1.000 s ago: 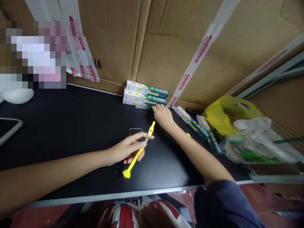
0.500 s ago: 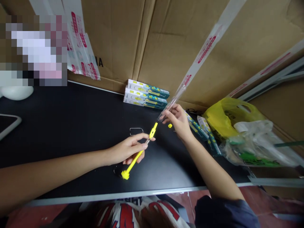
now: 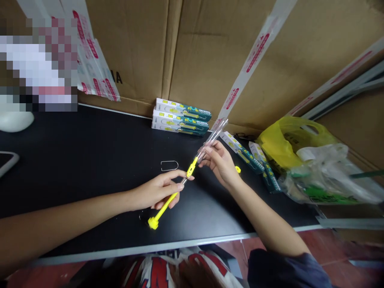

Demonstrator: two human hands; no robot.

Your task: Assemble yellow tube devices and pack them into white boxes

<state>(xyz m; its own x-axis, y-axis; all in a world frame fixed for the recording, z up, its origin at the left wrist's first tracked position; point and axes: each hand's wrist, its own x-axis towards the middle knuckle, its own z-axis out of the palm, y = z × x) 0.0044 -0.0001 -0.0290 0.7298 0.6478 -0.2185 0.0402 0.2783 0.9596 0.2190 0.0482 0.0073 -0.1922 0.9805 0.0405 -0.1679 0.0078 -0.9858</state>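
Pinched between the fingers and thumb of my left hand is the yellow inner rod of a spring scale, a metallic section at its middle and a round knob at the lower end. My right hand grips a clear plastic tube, tilted up and away from me. The rod's yellow tip meets the tube's lower end; how far inside it sits I cannot tell. Beyond my left hand lies a U-shaped metal wire. A small yellow cap is on the table beside my right wrist.
Stacked spring-scale boxes stand against the cardboard wall. More such boxes lie to the right, beside a yellow plastic bag and a clear bag. A white-edged device is on the black table at left.
The clear tube has come down to meet the rod's yellow tip; before, a gap separated them. My view has shifted slightly, and the small yellow cap now appears farther right.
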